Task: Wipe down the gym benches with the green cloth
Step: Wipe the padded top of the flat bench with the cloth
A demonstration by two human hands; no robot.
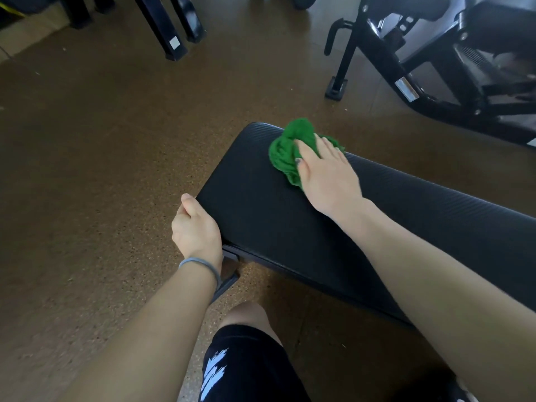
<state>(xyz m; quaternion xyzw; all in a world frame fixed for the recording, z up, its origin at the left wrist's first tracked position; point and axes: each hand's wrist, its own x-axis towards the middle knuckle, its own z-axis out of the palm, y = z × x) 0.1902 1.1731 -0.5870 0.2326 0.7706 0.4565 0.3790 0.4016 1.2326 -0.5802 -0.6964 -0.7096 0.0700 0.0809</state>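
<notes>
Green cloth (285, 152) being pressed flat-fingered by right hand (324, 169) across worktop (261, 216), left hand (197, 227) gripping its edge; far corner probably needing sweeping next.

No legible text: blank silver labels (174, 42) on machine frames, unreadable white print on shorts (214, 369).

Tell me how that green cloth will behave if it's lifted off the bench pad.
The green cloth lies bunched in soft folds under the right hand, so it would probably droop limp. It looks light. On the ribbed bench pad it likely drags rather than slides.
</notes>
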